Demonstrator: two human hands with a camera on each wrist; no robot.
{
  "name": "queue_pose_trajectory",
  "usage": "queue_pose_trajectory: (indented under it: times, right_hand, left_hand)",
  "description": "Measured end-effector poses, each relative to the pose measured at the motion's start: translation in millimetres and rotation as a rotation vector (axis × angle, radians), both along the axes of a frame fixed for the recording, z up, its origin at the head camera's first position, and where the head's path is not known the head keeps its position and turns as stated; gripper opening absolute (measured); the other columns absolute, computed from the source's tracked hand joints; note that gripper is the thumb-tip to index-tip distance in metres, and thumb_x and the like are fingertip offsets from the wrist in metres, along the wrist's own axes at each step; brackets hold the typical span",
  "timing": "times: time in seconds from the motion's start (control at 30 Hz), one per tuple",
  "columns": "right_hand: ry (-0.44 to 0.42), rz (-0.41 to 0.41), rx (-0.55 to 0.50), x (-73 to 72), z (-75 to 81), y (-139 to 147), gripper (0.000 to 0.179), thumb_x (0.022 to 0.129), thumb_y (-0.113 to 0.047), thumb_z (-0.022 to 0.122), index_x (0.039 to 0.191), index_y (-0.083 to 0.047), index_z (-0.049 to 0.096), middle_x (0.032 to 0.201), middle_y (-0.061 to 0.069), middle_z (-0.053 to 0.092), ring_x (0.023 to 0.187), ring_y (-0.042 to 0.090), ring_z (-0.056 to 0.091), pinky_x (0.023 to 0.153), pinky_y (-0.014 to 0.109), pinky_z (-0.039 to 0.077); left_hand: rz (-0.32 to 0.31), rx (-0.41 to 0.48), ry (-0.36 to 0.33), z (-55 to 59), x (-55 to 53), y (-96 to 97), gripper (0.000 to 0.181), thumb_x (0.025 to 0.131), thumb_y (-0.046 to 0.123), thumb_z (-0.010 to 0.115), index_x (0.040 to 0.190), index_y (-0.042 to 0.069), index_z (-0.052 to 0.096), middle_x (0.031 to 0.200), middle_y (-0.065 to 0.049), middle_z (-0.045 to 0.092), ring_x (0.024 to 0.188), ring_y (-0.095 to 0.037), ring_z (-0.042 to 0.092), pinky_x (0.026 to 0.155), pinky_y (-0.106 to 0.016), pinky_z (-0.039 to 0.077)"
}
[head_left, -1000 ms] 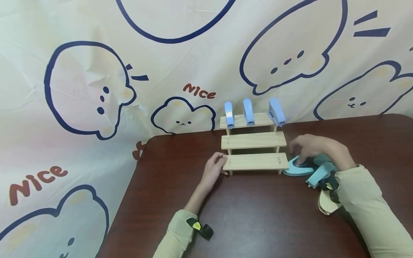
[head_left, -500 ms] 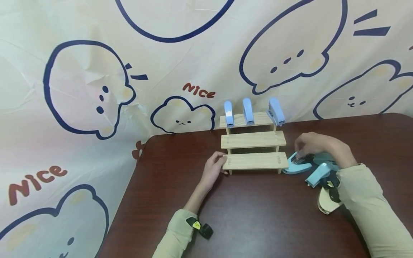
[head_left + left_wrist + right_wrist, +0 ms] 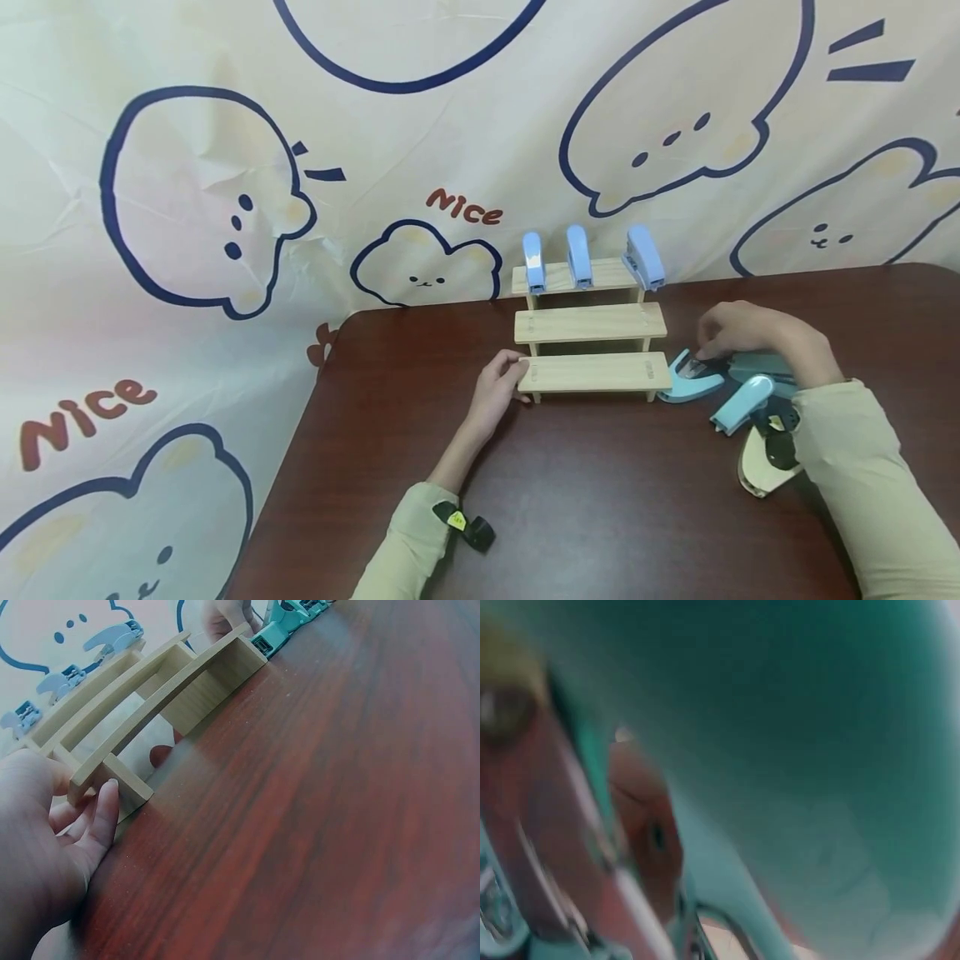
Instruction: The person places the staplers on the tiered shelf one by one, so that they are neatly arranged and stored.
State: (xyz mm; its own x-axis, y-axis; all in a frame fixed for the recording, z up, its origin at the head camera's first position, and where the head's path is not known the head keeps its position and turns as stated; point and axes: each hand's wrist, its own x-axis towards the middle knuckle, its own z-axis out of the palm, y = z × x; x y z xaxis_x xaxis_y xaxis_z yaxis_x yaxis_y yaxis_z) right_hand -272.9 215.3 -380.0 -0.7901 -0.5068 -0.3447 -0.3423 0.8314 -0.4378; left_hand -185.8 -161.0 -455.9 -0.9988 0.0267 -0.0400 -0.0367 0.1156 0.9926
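A three-tier wooden display rack (image 3: 592, 323) stands on the table, with light blue staplers (image 3: 578, 257) on its top tier. My left hand (image 3: 498, 385) grips the left end of its lowest tier; the left wrist view shows the thumb and fingers round that board's end. Right of the rack lies a teal stapler (image 3: 690, 388), spread open with its metal part showing. My right hand (image 3: 738, 329) is just behind it, fingers bent down at the metal part. Whether they pinch it is hidden. A blurred teal stapler (image 3: 780, 765) fills most of the right wrist view.
Beside my right wrist lie another teal stapler (image 3: 742, 403), a darker teal one (image 3: 761, 367) partly under the hand, and a cream stapler (image 3: 763, 467) partly under the wrist camera. A cloth with cartoon drawings (image 3: 420, 158) hangs behind the table (image 3: 585, 492).
My right hand has shifted right and slightly back, uncovering more of the spread stapler, which stays nearly in place. My left hand keeps its grip on the rack.
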Motion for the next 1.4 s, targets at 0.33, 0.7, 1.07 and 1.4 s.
queue_pose_trajectory:
  times: [0.33, 0.7, 1.07, 1.4]
  right_hand:
    - [-0.012, -0.098, -0.028, 0.9, 2.5, 31.3, 0.020, 0.089, -0.018, 0.078, 0.098, -0.003, 0.069, 0.090, 0.005, 0.065, 0.083, 0.026, 0.057, 0.068, 0.040, 0.051]
    - [-0.092, -0.060, -0.062, 2.1, 1.1, 19.7, 0.027, 0.094, -0.031, 0.075, 0.091, -0.005, 0.069, 0.080, 0.001, 0.063, 0.077, 0.022, 0.058, 0.065, 0.034, 0.049]
    - [-0.084, -0.027, -0.043, 0.5, -1.8, 3.9, 0.020, 0.090, -0.024, 0.077, 0.085, -0.008, 0.065, 0.081, 0.001, 0.061, 0.078, 0.022, 0.056, 0.065, 0.034, 0.046]
    - [-0.096, -0.016, -0.037, -1.9, -2.8, 9.6, 0.021, 0.090, -0.026, 0.077, 0.091, -0.007, 0.067, 0.086, 0.001, 0.063, 0.083, 0.022, 0.057, 0.068, 0.035, 0.048]
  left_hand:
    - [0.002, 0.003, -0.001, -0.9, 0.9, -0.5, 0.028, 0.106, 0.018, 0.056, 0.121, -0.004, 0.063, 0.101, -0.011, 0.066, 0.076, -0.014, 0.063, 0.065, -0.030, 0.061]
    - [-0.003, 0.006, -0.002, 4.1, 1.9, 1.2, 0.028, 0.106, 0.016, 0.055, 0.121, -0.006, 0.062, 0.099, -0.012, 0.066, 0.074, -0.014, 0.063, 0.064, -0.028, 0.060]
    - [-0.006, 0.002, -0.006, 0.5, 0.3, 0.9, 0.028, 0.106, 0.017, 0.056, 0.122, -0.005, 0.062, 0.101, -0.013, 0.066, 0.075, -0.015, 0.063, 0.065, -0.028, 0.060]
    - [-0.008, 0.004, -0.028, 0.4, -1.7, 0.8, 0.027, 0.107, 0.014, 0.053, 0.123, -0.006, 0.062, 0.098, -0.008, 0.065, 0.073, -0.014, 0.062, 0.065, -0.032, 0.061]
